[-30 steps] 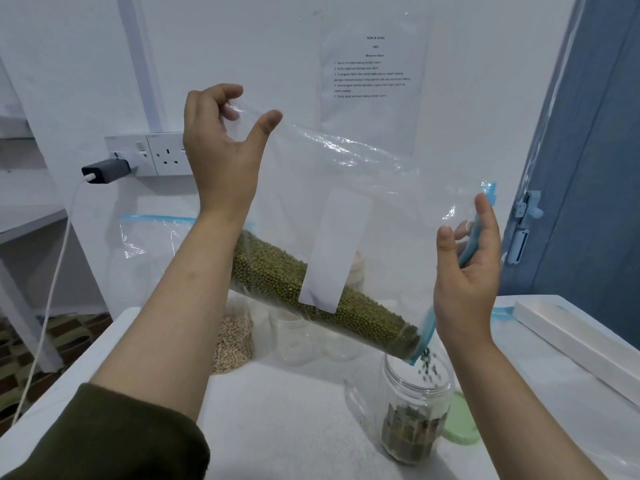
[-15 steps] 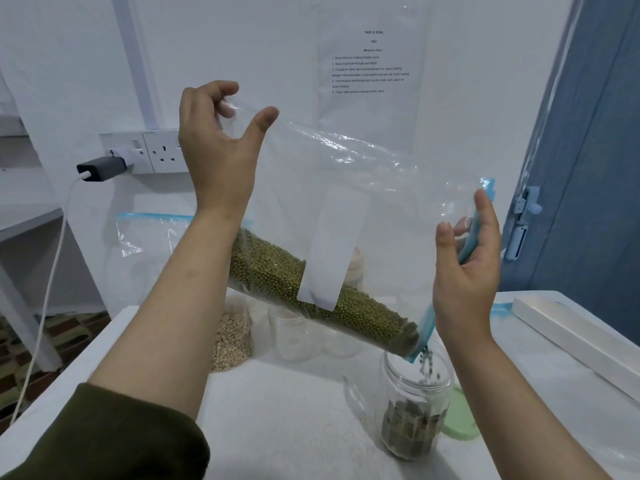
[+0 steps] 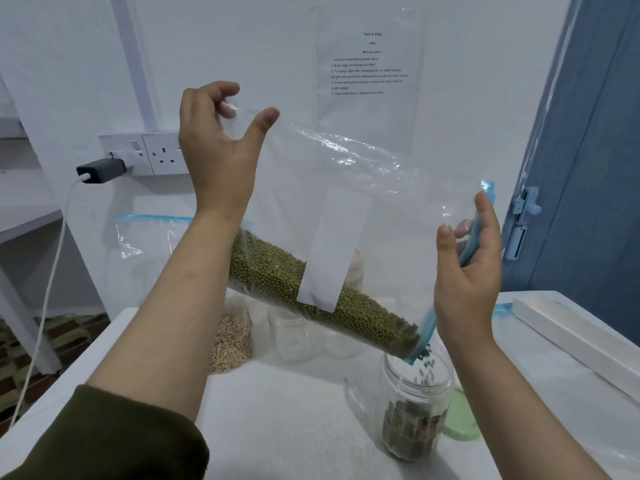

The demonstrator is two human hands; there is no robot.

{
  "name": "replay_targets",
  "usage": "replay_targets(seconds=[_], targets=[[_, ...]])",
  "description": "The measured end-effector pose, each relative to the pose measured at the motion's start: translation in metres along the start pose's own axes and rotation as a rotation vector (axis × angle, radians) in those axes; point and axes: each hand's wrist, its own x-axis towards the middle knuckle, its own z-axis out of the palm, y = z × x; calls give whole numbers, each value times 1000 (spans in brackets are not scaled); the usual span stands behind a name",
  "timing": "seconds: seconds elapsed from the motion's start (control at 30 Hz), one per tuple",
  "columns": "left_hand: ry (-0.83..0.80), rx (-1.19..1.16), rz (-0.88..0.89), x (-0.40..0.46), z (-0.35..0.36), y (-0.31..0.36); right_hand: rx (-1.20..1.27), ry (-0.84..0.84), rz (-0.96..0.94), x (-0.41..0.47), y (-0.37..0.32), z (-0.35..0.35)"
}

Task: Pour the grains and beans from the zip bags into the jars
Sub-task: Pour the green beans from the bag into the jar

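Observation:
A large clear zip bag [image 3: 363,188] with a blue zip strip hangs tilted above the table, its green mung beans [image 3: 311,299] lying along the lower edge. My left hand [image 3: 214,143] pinches the bag's upper left corner, held high. My right hand [image 3: 467,271] holds the blue zip edge at the right. Beans fall from the bag's low corner into an open clear jar [image 3: 415,410], which is partly filled with green beans.
A second zip bag [image 3: 228,341] with pale grains leans at the back, beside empty clear jars [image 3: 294,337]. A light green lid [image 3: 462,420] lies right of the filling jar. A long white box [image 3: 581,337] sits on the white table's [image 3: 277,427] right side.
Beans keep falling and the level in the jar has risen a little. Both hands and the bag stay almost in place.

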Motion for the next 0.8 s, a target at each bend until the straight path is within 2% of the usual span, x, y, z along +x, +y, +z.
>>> replay_targets(seconds=[0.8], targets=[[0,6,8,0,2,4,4,10,-13,0,1,-2]])
